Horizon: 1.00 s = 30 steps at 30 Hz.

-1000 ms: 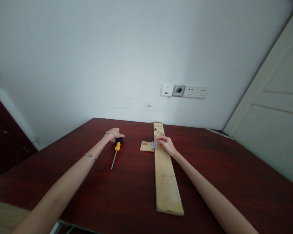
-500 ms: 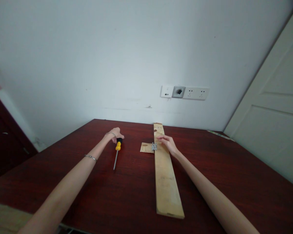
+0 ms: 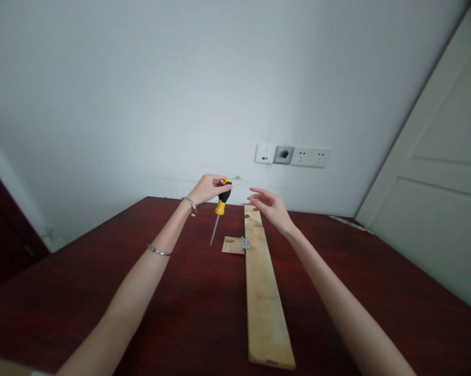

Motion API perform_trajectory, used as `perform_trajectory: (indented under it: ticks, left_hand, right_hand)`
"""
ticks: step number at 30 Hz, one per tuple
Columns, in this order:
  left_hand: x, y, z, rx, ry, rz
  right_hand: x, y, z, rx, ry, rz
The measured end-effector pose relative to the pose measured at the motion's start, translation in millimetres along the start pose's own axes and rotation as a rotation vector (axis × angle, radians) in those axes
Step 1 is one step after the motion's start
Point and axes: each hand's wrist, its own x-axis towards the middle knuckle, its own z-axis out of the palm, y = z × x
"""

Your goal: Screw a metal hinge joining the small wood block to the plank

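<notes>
My left hand (image 3: 211, 188) grips the yellow and black handle of a screwdriver (image 3: 220, 206), held up off the table with its shaft slanting down to the left. My right hand (image 3: 272, 207) is raised above the long wooden board (image 3: 263, 292), its fingers apart and holding nothing. A metal hinge (image 3: 245, 243) sits at the board's left edge. It bridges to a small wooden piece (image 3: 232, 245) on the left. The screwdriver's tip hangs left of that small piece, apart from it.
The dark red table (image 3: 172, 292) reaches back to a white wall with a row of sockets (image 3: 301, 156). A thin flat strip (image 3: 351, 224) lies near the table's back right edge. A pale panelled door (image 3: 435, 172) stands at the right.
My left hand has lifted the screwdriver from the table and carried it to the right. My right hand has risen off the board. The view has shifted slightly.
</notes>
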Motion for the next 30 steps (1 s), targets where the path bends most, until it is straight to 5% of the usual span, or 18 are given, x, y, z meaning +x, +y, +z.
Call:
perform_trajectory:
  ticks: [8,20,25,30]
  left_hand:
    - [-5,40,44.2,0.002,0.091,0.279]
    - [-7,31,67.9,-0.034,0.209,0.262]
    - [-2,15,59.6,-0.014,0.126,0.195]
    - [-4,-24,49.1,0.142,-0.205,0.064]
  right_hand:
    - [-8,-27,11,-0.121,0.064,-0.160]
    - [-8,-16,11,-0.303,0.141,-0.237]
    - [-5,-9,3,-0.281,0.158,-0.220]
    - [1,2,-7,-0.296,0.216,-0.230]
